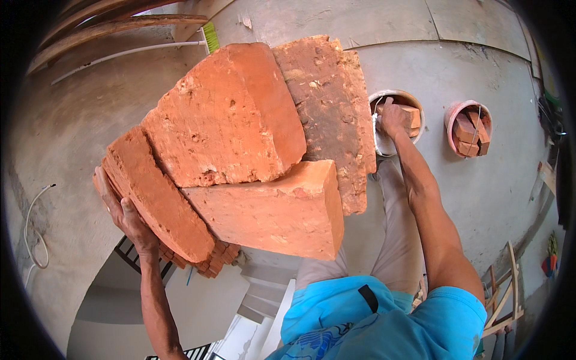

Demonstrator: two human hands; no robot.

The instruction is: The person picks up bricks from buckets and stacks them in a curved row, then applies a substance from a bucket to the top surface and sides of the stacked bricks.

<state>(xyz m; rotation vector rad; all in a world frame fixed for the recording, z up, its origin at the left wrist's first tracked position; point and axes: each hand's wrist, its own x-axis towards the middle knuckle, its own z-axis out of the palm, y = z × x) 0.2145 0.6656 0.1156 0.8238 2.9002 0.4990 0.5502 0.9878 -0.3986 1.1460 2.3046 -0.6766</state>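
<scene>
Close in front of me rises a tall pile of rough orange bricks (222, 120), a darker brick (321, 102) at its right side. My left hand (123, 210) lies against the pile's left end, touching an outer brick (159, 198). Its fingers are stretched along the edge, and the thumb is apart from them. My right hand (393, 118) reaches into a whitish bucket (384, 147), its fingers closed. What they grip is hidden; a brick (411, 117) lies right beside them and a white handle with wrapping shows at their left.
A pinkish bucket (451, 135) of bricks with a wire handle stands farther right. Lower bricks (210, 263) and steps (264, 294) appear beneath the pile. A green broom (210, 37), wooden beams (114, 27), a pale hose (29, 231) and a wooden frame (507, 294) lie around.
</scene>
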